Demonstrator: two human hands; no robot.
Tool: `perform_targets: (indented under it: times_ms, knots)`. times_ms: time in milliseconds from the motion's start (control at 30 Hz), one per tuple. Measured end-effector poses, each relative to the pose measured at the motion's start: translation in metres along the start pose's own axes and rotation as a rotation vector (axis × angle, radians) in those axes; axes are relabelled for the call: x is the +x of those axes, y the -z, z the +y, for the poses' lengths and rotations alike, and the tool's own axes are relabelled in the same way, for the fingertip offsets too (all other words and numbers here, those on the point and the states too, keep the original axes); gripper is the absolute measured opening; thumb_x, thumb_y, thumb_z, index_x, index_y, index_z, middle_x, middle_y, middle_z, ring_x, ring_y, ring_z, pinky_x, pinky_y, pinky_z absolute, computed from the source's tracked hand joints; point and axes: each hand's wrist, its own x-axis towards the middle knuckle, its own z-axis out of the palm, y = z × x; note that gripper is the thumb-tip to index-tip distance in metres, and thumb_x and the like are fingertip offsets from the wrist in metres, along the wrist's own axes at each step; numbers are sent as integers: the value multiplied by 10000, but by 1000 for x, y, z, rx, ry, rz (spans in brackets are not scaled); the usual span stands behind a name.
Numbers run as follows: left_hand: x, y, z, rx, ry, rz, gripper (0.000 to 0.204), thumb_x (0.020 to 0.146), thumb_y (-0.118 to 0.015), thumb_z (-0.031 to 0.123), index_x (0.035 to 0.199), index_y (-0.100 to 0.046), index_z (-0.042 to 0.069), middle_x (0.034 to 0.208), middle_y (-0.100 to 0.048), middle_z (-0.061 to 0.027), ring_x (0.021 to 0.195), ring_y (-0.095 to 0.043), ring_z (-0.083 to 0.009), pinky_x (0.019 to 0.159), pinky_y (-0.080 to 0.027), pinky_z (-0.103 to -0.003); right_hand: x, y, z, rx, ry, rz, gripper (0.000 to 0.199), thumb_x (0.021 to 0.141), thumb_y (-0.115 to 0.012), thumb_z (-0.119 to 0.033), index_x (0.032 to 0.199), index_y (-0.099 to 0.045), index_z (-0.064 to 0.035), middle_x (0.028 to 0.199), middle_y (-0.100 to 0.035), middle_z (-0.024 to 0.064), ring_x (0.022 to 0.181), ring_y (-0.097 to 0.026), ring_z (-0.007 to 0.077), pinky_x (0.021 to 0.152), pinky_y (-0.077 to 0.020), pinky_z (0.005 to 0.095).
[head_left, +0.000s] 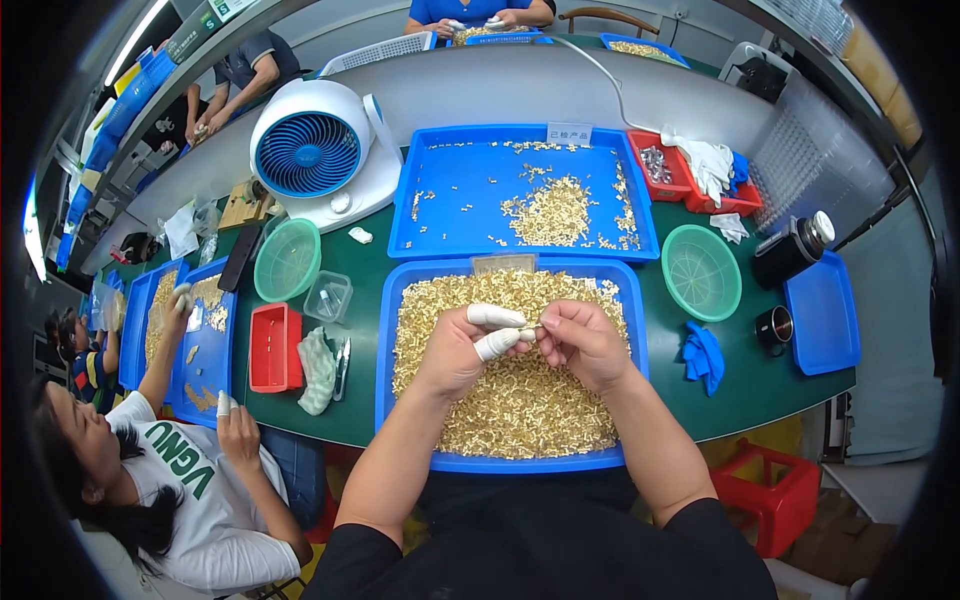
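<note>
Above a blue tray heaped with small brass-coloured metal parts, my two hands meet at the fingertips. My left hand wears white finger cots on its thumb and a finger, and is closed in a pinch. Opposite it, my right hand is bare and pinches too. Between the fingertips is a tiny brass-coloured part, mostly hidden by the fingers. Beyond lies a second blue tray with a smaller scattered pile of the same parts.
Green baskets flank the trays. At left are a white fan, a red bin and tweezers; at right, a blue glove, a metal cup and a black flask. A co-worker sits close at left.
</note>
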Motion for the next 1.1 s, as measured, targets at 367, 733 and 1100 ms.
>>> perform_targets:
  times_ms: [367,733,1100]
  knots:
    - [4,1,-4,74,-5,109,151,840,-642,-14,990,-650,-15,917,-692,-146,776,-669,-175,716,-545,-278,0,-4,-4,-263,131,161,196,926,-587,-182,816,-621,-23,676,-612,21,542,-557,65,493,-440,194]
    - [54,-13,26,485,-33,106,225,845,-656,15,1066,-626,-10,918,-680,-81,801,-643,-134,733,-519,-256,19,9,-19,-273,259,290,211,937,-561,-188,813,-616,-25,665,-604,25,521,-538,73,488,-433,203]
    - [131,-36,48,1448,-685,-3,349,759,-732,94,1096,-647,72,930,-657,-100,880,-614,-246,773,-494,-337,75,35,-70,-1052,518,623,240,861,-579,-218,740,-647,-22,634,-598,181,561,-572,325,537,-428,402]
